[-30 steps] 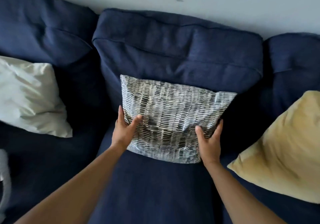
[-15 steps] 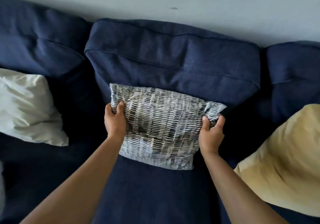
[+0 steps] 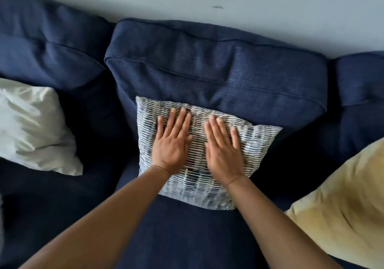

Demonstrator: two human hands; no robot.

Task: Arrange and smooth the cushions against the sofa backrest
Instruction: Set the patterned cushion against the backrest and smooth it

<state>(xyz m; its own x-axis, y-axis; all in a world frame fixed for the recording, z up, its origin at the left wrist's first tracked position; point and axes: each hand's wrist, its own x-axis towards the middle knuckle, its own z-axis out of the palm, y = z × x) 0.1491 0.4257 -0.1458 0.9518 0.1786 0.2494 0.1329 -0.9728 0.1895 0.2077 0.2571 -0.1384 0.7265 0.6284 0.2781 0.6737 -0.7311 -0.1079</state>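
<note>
Both hands, left hand (image 3: pixel 173 142) and right hand (image 3: pixel 223 147), lie flat and open on the striped cushion (image 3: pixel 255 144), side by side, holding nothing. White cushion (image 3: pixel 31 127) and yellow cushion (image 3: pixel 340 212) sit well apart at the edges.

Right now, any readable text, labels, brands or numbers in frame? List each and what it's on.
None readable. The patterned cushion under the left hand and right hand bears only a woven dash pattern, no lettering. The white cushion, yellow cushion, navy backrest and wall carry no print.

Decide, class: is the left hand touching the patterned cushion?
Touching. The head view shows the left hand flat, fingers spread, on the patterned cushion.
</note>
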